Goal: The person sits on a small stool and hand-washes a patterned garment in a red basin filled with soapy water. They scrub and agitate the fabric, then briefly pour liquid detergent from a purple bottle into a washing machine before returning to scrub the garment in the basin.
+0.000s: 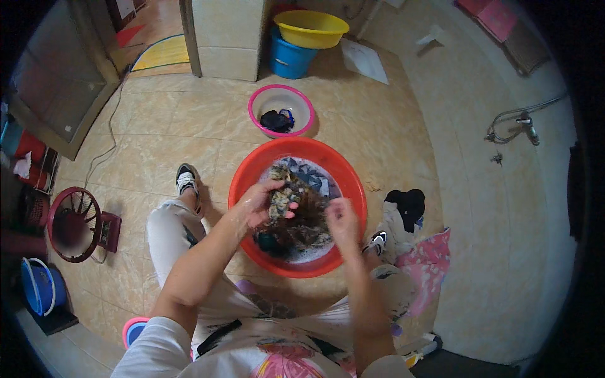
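A red plastic basin [250,163] stands on the floor in front of me, with sudsy water [309,255] and wet laundry in it. My left hand [264,201] grips a brown and yellowish patterned garment [283,201] over the basin, its lower part hanging into the wash. Over the basin's right side is my right hand [342,219], blurred and with curled fingers; whether it pinches the garment's edge is unclear. Bluish-grey cloth [307,174] lies in the suds behind the garment. A dark green piece [272,243] shows at the near left.
Beyond the basin is a pink-rimmed bowl [281,90] holding dark cloth [276,121]. A yellow basin [312,28] rests on a blue bucket [290,59]. Clothes [404,208] lie on the floor at right, below a wall tap [527,125]. A fan [73,224] stands at left, with a cable [111,127].
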`<state>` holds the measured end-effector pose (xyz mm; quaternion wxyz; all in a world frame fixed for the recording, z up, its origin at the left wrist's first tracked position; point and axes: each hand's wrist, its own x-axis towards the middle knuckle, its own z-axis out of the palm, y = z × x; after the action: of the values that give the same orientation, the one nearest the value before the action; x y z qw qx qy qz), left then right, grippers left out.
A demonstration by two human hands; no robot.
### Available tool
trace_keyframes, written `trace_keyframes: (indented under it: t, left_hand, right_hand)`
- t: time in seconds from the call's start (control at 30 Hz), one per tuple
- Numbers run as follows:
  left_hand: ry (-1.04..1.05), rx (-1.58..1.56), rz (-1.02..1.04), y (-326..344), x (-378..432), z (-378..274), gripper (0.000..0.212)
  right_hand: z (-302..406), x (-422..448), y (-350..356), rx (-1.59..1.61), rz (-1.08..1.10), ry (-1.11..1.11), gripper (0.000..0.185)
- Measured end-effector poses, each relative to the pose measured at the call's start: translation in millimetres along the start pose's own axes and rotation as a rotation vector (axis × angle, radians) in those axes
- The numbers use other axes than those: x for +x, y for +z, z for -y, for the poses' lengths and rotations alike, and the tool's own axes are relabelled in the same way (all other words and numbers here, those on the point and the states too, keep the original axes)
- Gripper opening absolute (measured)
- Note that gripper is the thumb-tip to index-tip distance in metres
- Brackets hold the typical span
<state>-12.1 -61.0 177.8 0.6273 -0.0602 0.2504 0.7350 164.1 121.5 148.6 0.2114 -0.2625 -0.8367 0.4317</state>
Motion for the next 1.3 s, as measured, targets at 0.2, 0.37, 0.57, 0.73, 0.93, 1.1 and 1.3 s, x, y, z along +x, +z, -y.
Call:
trace_keyframes:
  t: [0.2, 0.37, 0.57, 0.73, 0.93, 1.1, 1.3]
  left_hand:
    - [-0.044, -0.038, -0.054, -2.7, 8.4, 3.1, 0.037]
    - [0.153, 0.008, -0.022, -13.3, 14.8, -28.2, 0.037]
    - [0.197, -0.064, -0.145, -42.3, 36.3, -22.6, 0.033]
    - [0.377, 0.062, -0.240, -39.5, 43.4, -17.6, 0.035]
    - [0.259, 0.009, -0.150, -12.1, 21.0, -15.3, 0.034]
    - [0.303, 0.335, -0.031, 29.8, -1.6, -12.2, 0.042]
    - [0.113, 2.084, -0.818, -19.0, 13.3, 4.3, 0.050]
  right_hand:
    - [-1.7, -36.9, 85.1, -0.125, 0.388, -0.050, 0.029]
    - [-15.2, -57.3, 53.6, 0.197, 0.364, 0.151, 0.033]
    - [18.0, -64.0, 12.5, 0.544, 0.375, 0.445, 0.028]
    - [-8.1, -72.7, 4.5, 0.910, 0.317, 0.591, 0.035]
    - [9.9, -66.1, -7.4, 0.615, 0.647, 0.515, 0.032]
    - [11.4, -64.2, 5.2, 0.543, 0.686, 0.397, 0.022]
    - [0.6, -60.1, 14.3, 0.308, 0.581, 0.350, 0.033]
